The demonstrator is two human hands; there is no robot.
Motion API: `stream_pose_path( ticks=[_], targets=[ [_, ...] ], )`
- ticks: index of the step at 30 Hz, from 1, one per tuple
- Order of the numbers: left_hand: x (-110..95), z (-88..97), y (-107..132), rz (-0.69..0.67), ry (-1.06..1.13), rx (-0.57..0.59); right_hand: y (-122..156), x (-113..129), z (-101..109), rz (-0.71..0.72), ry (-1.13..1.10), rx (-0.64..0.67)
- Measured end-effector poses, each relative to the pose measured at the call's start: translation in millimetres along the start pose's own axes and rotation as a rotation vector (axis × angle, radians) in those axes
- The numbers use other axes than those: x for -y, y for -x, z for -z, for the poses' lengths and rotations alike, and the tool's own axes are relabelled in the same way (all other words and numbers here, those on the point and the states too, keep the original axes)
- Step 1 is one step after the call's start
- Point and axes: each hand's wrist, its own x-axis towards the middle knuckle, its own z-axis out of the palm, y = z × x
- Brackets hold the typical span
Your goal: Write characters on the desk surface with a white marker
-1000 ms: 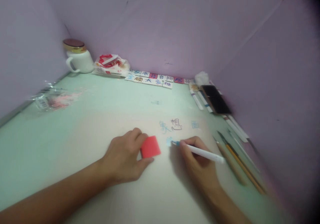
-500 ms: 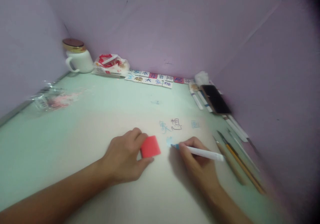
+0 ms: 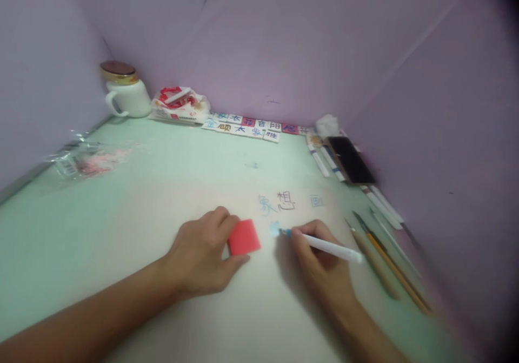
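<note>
My left hand (image 3: 208, 249) is closed on a red square block (image 3: 244, 237), with the thumb at its near edge and the fingers at its left side. In my right hand (image 3: 322, 257) is a white marker pen (image 3: 334, 248) with a blue tip end, its tip pointing left. Just left of the tip lies a light-blue mark (image 3: 274, 228) on the white sheet (image 3: 227, 325). Above that mark, handwritten characters (image 3: 286, 201) in blue and dark ink stand on the sheet.
At the back, lettered tiles (image 3: 243, 130) lie in two rows beside a tissue packet (image 3: 180, 106) and a lidded white mug (image 3: 128, 98). A phone (image 3: 351, 160), several markers (image 3: 383, 207) and a carving knife (image 3: 391, 260) line the right side. A clear plastic bag (image 3: 68, 164) lies left.
The marker tip has shifted slightly right, away from the light-blue mark, with my right hand. My left hand and the red block have stayed in place.
</note>
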Motion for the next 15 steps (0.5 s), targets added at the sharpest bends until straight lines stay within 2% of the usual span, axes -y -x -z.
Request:
stream_pose_path(
  ticks=[3, 8, 15],
  targets=[
    [0.5, -0.5, 0.0, -0.005, -0.005, -0.002, 0.9, 0.2, 2.0, -0.005, -0.006, -0.009],
    [1.0, -1.8, 0.0, -0.004, -0.005, -0.015, 10.1, 0.0, 8.5, 0.030, 0.028, -0.144],
    [-0.2, 0.8, 0.4, -0.007, -0.011, -0.009, 17.8, -6.0, 8.3, 0.073, 0.015, 0.037]
  ],
)
